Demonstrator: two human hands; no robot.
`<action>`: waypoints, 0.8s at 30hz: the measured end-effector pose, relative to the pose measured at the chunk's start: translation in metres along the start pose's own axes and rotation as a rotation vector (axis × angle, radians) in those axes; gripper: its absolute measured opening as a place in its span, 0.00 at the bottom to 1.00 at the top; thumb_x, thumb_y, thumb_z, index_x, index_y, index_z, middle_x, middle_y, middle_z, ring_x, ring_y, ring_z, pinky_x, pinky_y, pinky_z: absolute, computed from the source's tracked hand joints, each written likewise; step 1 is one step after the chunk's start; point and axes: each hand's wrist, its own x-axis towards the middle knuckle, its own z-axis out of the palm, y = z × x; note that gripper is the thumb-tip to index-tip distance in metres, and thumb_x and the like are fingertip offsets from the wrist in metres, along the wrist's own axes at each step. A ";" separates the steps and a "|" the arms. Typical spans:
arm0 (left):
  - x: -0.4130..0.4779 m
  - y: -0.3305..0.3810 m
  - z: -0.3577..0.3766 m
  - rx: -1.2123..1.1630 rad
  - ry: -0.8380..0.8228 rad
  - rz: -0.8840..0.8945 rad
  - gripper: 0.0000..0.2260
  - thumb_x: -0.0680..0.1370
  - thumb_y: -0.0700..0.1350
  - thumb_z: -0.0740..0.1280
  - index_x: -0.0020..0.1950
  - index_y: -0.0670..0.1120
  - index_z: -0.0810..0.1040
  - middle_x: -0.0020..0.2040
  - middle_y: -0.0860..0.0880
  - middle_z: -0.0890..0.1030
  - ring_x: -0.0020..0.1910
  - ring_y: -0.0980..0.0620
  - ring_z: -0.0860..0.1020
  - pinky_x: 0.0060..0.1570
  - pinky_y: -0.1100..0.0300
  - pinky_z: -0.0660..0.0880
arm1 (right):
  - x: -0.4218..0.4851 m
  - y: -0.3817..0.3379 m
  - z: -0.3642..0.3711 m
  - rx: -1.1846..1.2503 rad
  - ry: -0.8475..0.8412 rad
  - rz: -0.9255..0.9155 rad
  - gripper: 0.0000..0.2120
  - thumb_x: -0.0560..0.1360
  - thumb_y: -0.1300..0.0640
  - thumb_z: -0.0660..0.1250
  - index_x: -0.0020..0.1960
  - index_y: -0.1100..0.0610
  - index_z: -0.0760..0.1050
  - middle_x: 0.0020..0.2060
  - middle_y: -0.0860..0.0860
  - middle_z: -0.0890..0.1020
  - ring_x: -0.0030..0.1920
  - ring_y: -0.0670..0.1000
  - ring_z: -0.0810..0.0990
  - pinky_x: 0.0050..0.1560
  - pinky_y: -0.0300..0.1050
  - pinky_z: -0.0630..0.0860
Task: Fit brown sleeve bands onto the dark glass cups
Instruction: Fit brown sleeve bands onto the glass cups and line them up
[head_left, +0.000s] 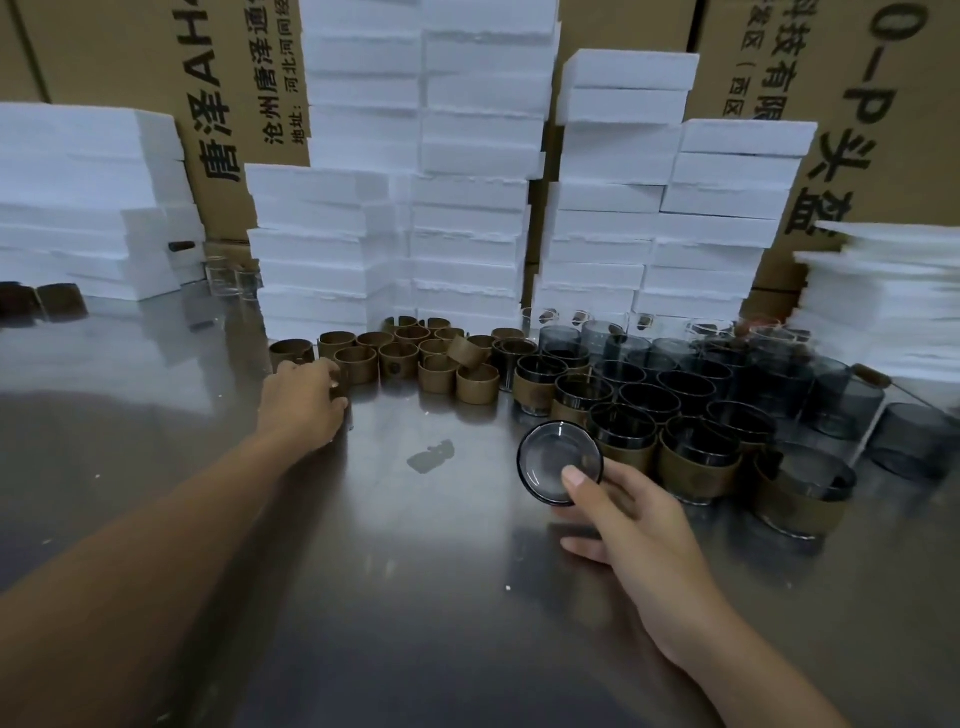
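My right hand (623, 514) grips a dark glass cup (550, 457) tipped on its side, its round base facing me, just above the metal table. My left hand (304, 400) reaches to the near left end of a cluster of loose brown sleeve bands (400, 358); its fingers curl over a band there, mostly hiding it. To the right stand several dark cups fitted with brown bands (698, 462). Behind them are several bare dark cups (727, 364).
Stacks of white foam boxes (467, 208) and cardboard cartons (234, 104) wall off the back of the steel table (363, 571). Two banded cups (62, 301) sit at the far left. Clear glasses (228, 275) stand by the left foam stack.
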 end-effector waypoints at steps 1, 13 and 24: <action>-0.003 0.002 -0.001 -0.072 0.000 -0.023 0.15 0.76 0.40 0.67 0.63 0.43 0.76 0.57 0.39 0.79 0.64 0.39 0.69 0.63 0.47 0.69 | 0.000 0.000 0.000 0.010 0.003 0.005 0.17 0.72 0.53 0.71 0.59 0.55 0.77 0.48 0.51 0.84 0.44 0.46 0.85 0.36 0.37 0.79; -0.096 0.120 -0.043 -0.884 0.137 0.234 0.07 0.77 0.39 0.68 0.43 0.50 0.79 0.48 0.47 0.80 0.49 0.55 0.77 0.54 0.61 0.71 | -0.002 -0.014 0.002 0.138 0.047 0.082 0.14 0.77 0.55 0.67 0.59 0.62 0.76 0.41 0.50 0.81 0.40 0.50 0.82 0.41 0.45 0.82; -0.147 0.142 -0.022 -1.149 -0.053 0.307 0.12 0.79 0.36 0.63 0.44 0.54 0.73 0.46 0.63 0.78 0.47 0.64 0.78 0.50 0.70 0.73 | -0.001 -0.018 -0.003 0.233 0.007 0.141 0.14 0.79 0.51 0.63 0.55 0.60 0.79 0.53 0.56 0.84 0.54 0.54 0.82 0.43 0.47 0.81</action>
